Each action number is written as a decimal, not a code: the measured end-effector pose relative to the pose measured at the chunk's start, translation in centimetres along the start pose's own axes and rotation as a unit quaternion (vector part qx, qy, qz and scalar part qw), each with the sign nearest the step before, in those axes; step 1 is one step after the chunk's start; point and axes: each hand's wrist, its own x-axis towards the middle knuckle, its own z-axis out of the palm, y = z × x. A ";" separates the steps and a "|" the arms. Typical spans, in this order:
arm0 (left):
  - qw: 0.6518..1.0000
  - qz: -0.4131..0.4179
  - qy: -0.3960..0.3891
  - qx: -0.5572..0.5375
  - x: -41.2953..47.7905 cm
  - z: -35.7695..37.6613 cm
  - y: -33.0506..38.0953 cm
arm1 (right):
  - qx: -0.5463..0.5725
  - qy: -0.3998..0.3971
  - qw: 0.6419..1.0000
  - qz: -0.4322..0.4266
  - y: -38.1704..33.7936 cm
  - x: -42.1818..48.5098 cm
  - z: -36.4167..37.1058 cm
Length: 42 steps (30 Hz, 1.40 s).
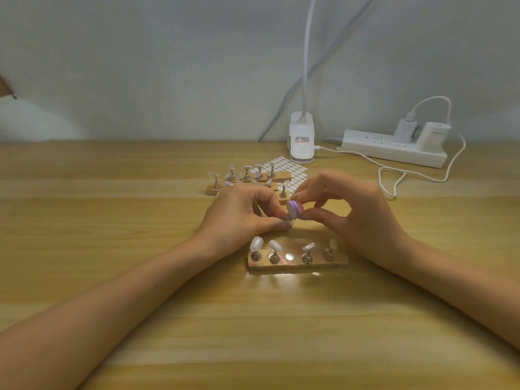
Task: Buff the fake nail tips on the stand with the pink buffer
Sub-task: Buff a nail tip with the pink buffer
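Note:
A wooden stand [298,263] lies near the table's middle with several pale nail tips on metal pegs; one round socket [289,257] on it is bare. Just behind it my left hand [242,215] pinches a single nail tip [289,218] on its peg. My right hand [354,209] holds the small pink buffer [295,207] with a purple stripe between thumb and fingers. The buffer's end touches the held nail tip.
Further back lie more wooden stands [247,180] with nail tips and a sheet of white stickers [289,170]. A white clip lamp [301,137], a power strip [394,147] with chargers and a looping white cable [394,178] sit at the back right.

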 end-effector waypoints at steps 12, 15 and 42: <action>1.000 -0.003 0.003 0.006 0.0 -0.1 0.1 | 0.018 -0.003 1.000 0.020 0.0 0.1 0.0; 1.000 -0.004 0.007 0.007 -0.1 0.0 0.1 | 0.028 -0.020 0.999 0.038 -0.2 0.2 0.0; 1.000 -0.001 0.004 0.008 0.0 -0.1 0.0 | 0.013 -0.005 1.000 0.011 0.2 0.0 0.1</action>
